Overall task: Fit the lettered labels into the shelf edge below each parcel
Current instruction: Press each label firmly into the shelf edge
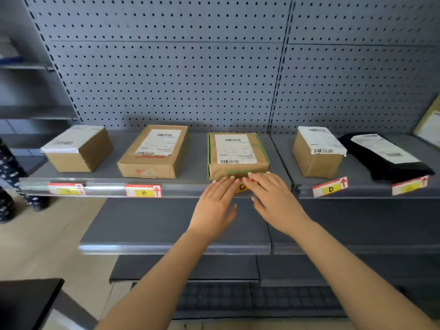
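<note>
Several parcels stand on a grey shelf. A label rail (107,186) runs along the shelf's front edge. Labels sit in the rail: one at far left (66,188), label B (143,191), label D (330,187) tilted, and a blurred one at far right (410,185). Label C (242,186) lies below the green-taped box (238,154). My left hand (215,204) and my right hand (273,196) lie flat with fingertips pressing on either side of label C, partly covering it.
Other parcels: a box at far left (78,148), a flat box (154,151), a small box (317,153) and a black bag (385,156). A pegboard wall (166,67) backs the shelf. Lower shelves (166,225) jut out below. A person's legs (9,177) stand at left.
</note>
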Tool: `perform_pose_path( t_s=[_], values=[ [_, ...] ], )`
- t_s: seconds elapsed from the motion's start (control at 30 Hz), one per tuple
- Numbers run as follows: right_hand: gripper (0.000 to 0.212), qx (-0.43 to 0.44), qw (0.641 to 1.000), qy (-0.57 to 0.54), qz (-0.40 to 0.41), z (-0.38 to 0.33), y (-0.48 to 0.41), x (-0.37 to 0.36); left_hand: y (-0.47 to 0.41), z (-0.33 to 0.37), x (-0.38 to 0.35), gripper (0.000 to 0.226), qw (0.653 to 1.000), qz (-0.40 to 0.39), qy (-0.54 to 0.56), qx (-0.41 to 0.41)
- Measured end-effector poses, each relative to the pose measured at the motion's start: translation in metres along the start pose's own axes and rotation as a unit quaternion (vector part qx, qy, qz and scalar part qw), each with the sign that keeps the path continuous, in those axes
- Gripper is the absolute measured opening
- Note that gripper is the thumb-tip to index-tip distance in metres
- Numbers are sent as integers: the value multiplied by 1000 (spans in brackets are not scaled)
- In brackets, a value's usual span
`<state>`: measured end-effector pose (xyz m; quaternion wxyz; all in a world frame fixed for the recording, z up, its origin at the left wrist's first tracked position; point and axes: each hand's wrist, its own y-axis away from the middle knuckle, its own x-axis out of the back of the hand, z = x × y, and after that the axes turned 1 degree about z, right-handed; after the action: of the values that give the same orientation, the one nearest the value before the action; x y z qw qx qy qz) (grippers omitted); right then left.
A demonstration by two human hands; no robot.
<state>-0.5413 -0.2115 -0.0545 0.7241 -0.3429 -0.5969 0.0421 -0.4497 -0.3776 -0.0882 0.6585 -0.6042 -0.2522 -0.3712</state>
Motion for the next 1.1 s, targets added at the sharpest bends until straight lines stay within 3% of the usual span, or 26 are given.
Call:
perform_pose_path(
  t_s=[0.2, 0.53, 1.1],
  values=[
    [50, 10, 1000, -27, -8, 14, 0, -10, -2, 4, -6, 65, 999, -8, -20, 24],
    [51, -2, 1000, -5, -17, 16, 8, -13, -1, -2, -6, 73, 996, -26, -81, -8],
    [48, -54, 998, -1, -31, 9, 10, -17, -2, -10, -12, 67, 998, -2, -58, -18]
  ],
)
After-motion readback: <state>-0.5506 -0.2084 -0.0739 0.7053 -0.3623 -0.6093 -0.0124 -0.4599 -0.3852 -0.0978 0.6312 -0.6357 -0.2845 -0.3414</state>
